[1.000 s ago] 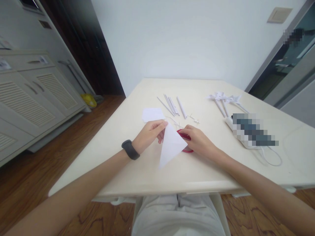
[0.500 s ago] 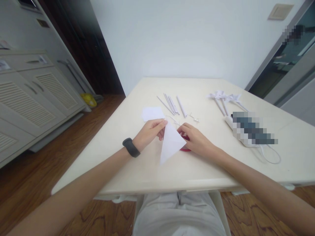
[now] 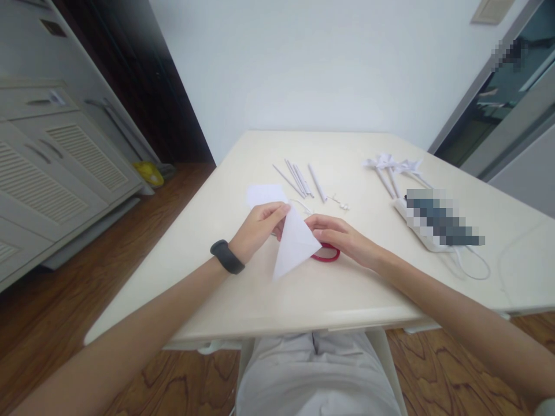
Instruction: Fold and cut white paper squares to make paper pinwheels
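My left hand (image 3: pixel 259 229), with a black band on its wrist, pinches the top corner of a white paper folded into a triangle (image 3: pixel 293 244) and holds it tilted above the cream table (image 3: pixel 260 300). My right hand (image 3: pixel 340 238) lies beside the paper's right edge, fingers curled over the red handles of a pair of scissors (image 3: pixel 326 252) that rest on the table. Most of the scissors is hidden behind the paper and the hand.
A stack of white paper squares (image 3: pixel 264 194) lies just beyond my left hand. Several rolled paper sticks (image 3: pixel 299 181) lie further back, with small white pins (image 3: pixel 340 203). Finished paper pinwheels (image 3: pixel 392 169) and a white power strip with cable (image 3: pixel 470 261) lie right.
My right hand has slid left along the scissors, uncovering the red handle loop at its right. The left hand keeps holding the paper triangle. The view has shifted slightly.
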A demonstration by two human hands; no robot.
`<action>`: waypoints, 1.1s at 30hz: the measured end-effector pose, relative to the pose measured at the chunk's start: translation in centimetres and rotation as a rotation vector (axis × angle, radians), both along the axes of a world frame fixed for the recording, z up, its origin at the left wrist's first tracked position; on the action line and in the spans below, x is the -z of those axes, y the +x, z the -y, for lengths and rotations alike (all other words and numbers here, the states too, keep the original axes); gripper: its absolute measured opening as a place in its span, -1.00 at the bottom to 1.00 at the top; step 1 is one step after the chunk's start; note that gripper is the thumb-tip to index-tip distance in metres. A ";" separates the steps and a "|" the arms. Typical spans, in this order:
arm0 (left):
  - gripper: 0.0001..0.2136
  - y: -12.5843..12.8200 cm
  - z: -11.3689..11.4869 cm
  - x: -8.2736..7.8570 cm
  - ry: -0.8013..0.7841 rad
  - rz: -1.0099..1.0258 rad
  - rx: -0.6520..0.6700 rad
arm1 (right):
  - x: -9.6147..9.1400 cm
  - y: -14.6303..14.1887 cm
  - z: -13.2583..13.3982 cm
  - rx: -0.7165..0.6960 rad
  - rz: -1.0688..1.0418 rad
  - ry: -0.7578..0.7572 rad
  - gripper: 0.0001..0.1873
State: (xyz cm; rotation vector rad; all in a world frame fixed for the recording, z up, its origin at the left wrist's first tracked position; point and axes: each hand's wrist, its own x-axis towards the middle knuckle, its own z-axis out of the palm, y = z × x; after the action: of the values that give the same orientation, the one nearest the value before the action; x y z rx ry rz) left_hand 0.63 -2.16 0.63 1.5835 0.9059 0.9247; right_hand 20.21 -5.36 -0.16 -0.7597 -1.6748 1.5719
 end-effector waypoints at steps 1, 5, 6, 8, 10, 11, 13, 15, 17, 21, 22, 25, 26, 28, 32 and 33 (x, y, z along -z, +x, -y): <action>-0.70 0.0 0.1 0.0 0.004 -0.002 -0.001 | 0.0 0.0 0.0 -0.006 -0.001 -0.007 -0.83; -0.70 0.1 0.2 -0.1 0.008 -0.007 0.003 | 0.2 0.0 0.0 -0.026 -0.022 -0.032 -0.83; -0.71 0.2 0.2 -0.1 0.006 -0.006 0.000 | 0.2 0.0 0.0 -0.037 -0.031 -0.035 -0.82; -0.71 0.2 0.1 -0.1 0.002 -0.005 -0.004 | 0.2 0.0 0.0 -0.067 -0.045 -0.038 -0.78; -0.71 0.1 0.1 0.0 -0.001 -0.005 -0.003 | 0.1 0.0 0.0 -0.093 -0.053 -0.042 -0.76; -0.72 0.1 0.0 0.1 -0.004 -0.006 -0.001 | 0.1 0.1 0.0 -0.101 -0.055 -0.045 -0.76; -0.72 0.1 0.0 0.3 -0.013 -0.007 -0.004 | 0.0 0.2 0.1 -0.102 -0.059 -0.050 -0.78; -0.74 0.0 -0.1 0.4 -0.022 -0.005 -0.006 | -0.1 0.3 0.1 -0.102 -0.054 -0.051 -0.79; -0.74 0.0 -0.1 0.4 -0.019 -0.001 -0.007 | -0.1 0.4 0.1 -0.110 -0.043 -0.046 -0.77; -0.73 0.1 0.1 0.4 -0.010 -0.008 -0.016 | 0.1 0.4 0.1 -0.115 -0.019 -0.052 -0.70; -0.72 0.1 0.1 0.4 -0.010 -0.011 -0.017 | 0.1 0.4 0.0 -0.113 -0.018 -0.054 -0.70; -0.72 0.2 0.2 0.3 -0.011 -0.010 -0.009 | 0.0 0.4 0.0 -0.122 -0.037 -0.048 -0.70; -0.72 0.2 0.2 0.3 -0.010 -0.009 -0.006 | -0.1 0.5 0.1 -0.129 -0.048 -0.044 -0.70; -0.72 0.2 0.2 0.3 -0.003 -0.009 -0.007 | -0.2 0.5 0.1 -0.151 -0.056 -0.040 -0.69; -0.73 0.2 0.2 0.4 0.018 -0.026 -0.011 | -0.1 0.4 0.1 -0.147 -0.010 -0.026 -0.68; -0.73 0.3 0.2 0.4 0.026 -0.036 -0.007 | 0.0 0.3 0.0 -0.130 0.007 -0.015 -0.68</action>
State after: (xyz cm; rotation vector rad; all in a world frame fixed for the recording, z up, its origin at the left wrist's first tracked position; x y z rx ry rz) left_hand 0.90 -2.39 0.27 1.6250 0.9287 0.9189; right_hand 20.56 -5.37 -0.14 -0.6764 -1.7493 1.6739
